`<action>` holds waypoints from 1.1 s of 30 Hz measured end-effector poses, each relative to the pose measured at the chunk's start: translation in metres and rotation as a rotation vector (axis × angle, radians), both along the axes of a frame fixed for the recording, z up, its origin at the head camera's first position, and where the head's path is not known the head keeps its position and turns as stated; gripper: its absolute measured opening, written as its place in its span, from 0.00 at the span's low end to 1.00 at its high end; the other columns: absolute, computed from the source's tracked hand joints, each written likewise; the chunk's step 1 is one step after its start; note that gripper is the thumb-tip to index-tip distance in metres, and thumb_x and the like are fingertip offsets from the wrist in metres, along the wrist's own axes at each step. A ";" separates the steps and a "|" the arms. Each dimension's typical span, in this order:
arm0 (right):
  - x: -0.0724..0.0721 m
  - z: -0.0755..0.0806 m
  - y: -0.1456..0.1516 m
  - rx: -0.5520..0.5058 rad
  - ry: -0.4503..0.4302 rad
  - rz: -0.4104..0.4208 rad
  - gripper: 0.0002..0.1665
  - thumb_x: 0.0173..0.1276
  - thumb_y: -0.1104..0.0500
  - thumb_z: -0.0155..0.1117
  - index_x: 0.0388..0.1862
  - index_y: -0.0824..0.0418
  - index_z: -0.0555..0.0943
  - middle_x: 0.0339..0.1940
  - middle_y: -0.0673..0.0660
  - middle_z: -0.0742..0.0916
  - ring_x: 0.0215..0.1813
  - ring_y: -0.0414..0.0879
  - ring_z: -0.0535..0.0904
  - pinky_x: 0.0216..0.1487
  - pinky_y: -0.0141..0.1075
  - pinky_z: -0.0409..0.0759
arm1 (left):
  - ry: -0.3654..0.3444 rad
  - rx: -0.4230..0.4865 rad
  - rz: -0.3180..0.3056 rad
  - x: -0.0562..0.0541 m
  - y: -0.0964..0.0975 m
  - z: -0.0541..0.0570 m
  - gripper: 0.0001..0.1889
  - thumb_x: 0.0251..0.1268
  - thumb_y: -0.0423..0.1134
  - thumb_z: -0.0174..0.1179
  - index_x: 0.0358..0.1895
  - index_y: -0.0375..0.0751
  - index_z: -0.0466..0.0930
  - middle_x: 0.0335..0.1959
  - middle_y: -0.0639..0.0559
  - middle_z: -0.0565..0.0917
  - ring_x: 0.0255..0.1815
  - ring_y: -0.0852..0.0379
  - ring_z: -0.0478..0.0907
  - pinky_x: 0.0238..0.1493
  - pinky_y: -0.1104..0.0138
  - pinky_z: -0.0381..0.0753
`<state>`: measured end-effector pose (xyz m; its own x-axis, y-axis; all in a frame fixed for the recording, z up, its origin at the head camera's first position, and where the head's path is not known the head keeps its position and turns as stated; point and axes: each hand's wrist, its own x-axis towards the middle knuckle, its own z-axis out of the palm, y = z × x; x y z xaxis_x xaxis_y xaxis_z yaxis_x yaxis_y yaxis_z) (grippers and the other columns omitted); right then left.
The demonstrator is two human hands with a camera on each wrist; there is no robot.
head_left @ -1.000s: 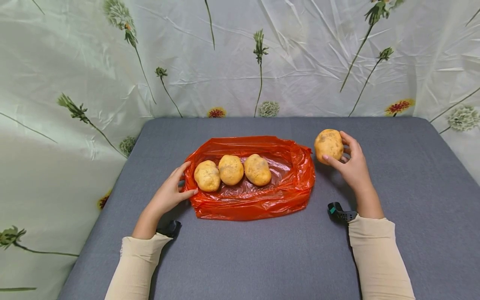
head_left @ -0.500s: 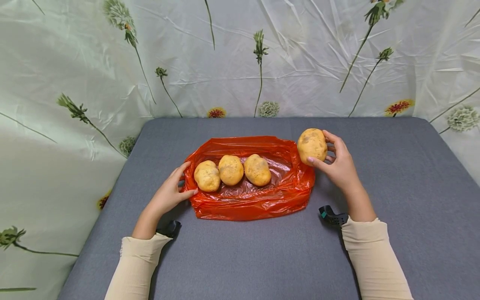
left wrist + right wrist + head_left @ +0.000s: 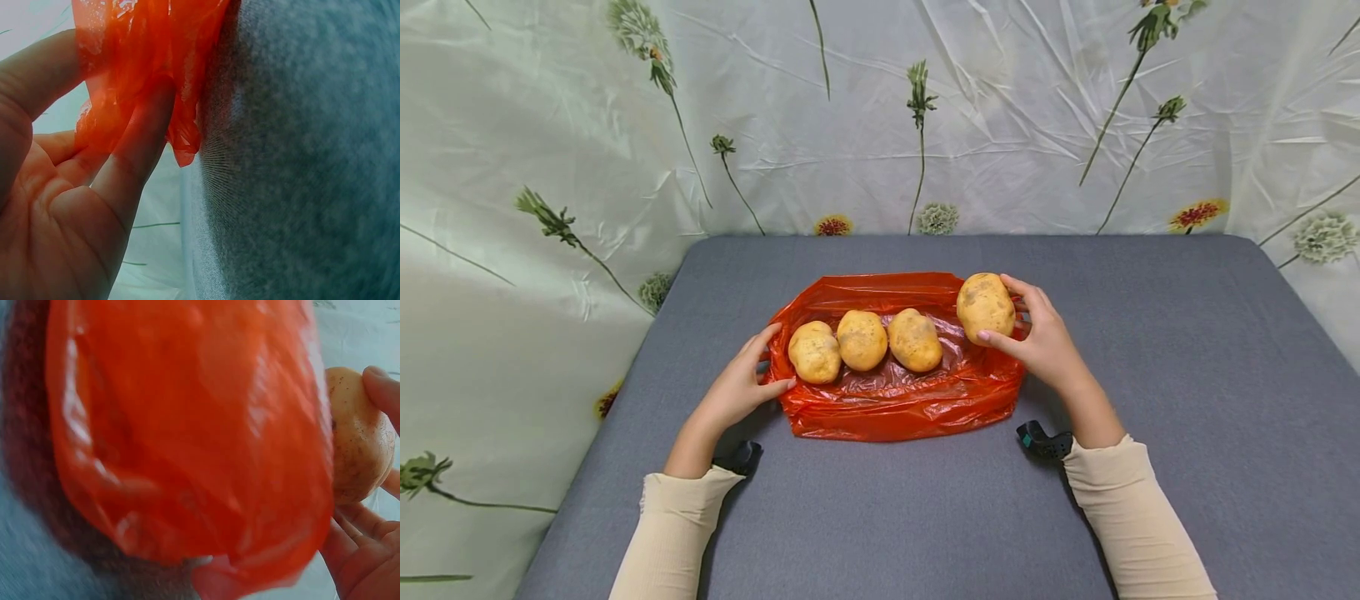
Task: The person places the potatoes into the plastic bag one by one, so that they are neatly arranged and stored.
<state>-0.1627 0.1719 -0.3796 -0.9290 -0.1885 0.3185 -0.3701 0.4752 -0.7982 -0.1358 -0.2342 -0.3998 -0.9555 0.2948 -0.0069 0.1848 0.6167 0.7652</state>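
A red plastic bag [image 3: 895, 421] lies spread with its mouth up on the grey table. Inside it, three potatoes sit in a row: a left one [image 3: 815, 353], a middle one [image 3: 862, 341] and a right one [image 3: 915, 341]. My left hand [image 3: 737, 387] holds the bag's left end, thumb and fingers around the thin plastic [image 3: 137, 56] in the left wrist view. Over the bag's right end, my right hand [image 3: 1048, 346] grips a fourth potato [image 3: 985, 307] between thumb and fingers. From the right wrist, this potato [image 3: 357, 437] is partly hidden behind the bag's side.
The grey table [image 3: 895, 517] runs up to a pale flower-printed curtain [image 3: 850, 117] at the back and left. A black wrist device [image 3: 1043, 442] sits at the right wrist, and another black one [image 3: 741, 458] at the left.
My right hand has carried the potato leftward, from beside the bag to over its right end. The left hand and the three potatoes in the bag stay where they were.
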 end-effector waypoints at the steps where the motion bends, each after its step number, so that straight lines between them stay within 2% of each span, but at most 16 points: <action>1: -0.001 -0.002 -0.001 0.008 0.006 0.005 0.47 0.48 0.61 0.73 0.66 0.60 0.61 0.57 0.62 0.69 0.53 0.55 0.68 0.50 0.49 0.70 | -0.001 0.000 0.000 0.000 0.000 0.000 0.43 0.52 0.37 0.65 0.69 0.39 0.47 0.64 0.34 0.54 0.57 0.35 0.62 0.45 0.50 0.74; 11: -0.002 -0.010 -0.012 0.119 -0.008 0.075 0.46 0.50 0.55 0.72 0.66 0.61 0.60 0.58 0.63 0.68 0.53 0.57 0.69 0.52 0.50 0.69 | 0.006 0.004 -0.010 -0.002 0.000 -0.001 0.43 0.53 0.37 0.65 0.69 0.39 0.47 0.64 0.35 0.54 0.57 0.34 0.62 0.44 0.50 0.74; 18: -0.003 -0.014 -0.016 0.225 -0.088 0.076 0.47 0.52 0.47 0.69 0.66 0.61 0.60 0.61 0.63 0.67 0.61 0.57 0.61 0.57 0.54 0.61 | 0.012 0.002 -0.010 -0.004 0.001 -0.001 0.43 0.52 0.36 0.65 0.69 0.39 0.48 0.64 0.35 0.54 0.56 0.35 0.62 0.44 0.50 0.74; 22: -0.004 -0.018 -0.017 0.269 -0.128 0.086 0.47 0.53 0.46 0.68 0.66 0.61 0.59 0.62 0.64 0.67 0.62 0.58 0.60 0.58 0.54 0.59 | 0.016 0.008 -0.013 -0.004 0.001 -0.001 0.43 0.52 0.36 0.65 0.69 0.39 0.48 0.64 0.35 0.54 0.56 0.35 0.63 0.44 0.50 0.74; 28: -0.005 -0.021 -0.017 0.293 -0.176 0.093 0.47 0.53 0.45 0.67 0.67 0.60 0.58 0.62 0.65 0.67 0.61 0.58 0.62 0.57 0.55 0.61 | 0.007 0.010 -0.013 -0.003 0.001 0.000 0.43 0.52 0.36 0.65 0.69 0.39 0.48 0.64 0.34 0.54 0.56 0.35 0.63 0.44 0.50 0.74; 33: -0.004 -0.021 -0.018 0.300 -0.152 0.097 0.46 0.54 0.45 0.67 0.66 0.62 0.59 0.62 0.65 0.66 0.62 0.59 0.61 0.58 0.54 0.59 | 0.000 0.012 -0.012 -0.003 0.000 0.000 0.44 0.52 0.36 0.65 0.69 0.39 0.47 0.65 0.35 0.53 0.57 0.35 0.62 0.45 0.50 0.74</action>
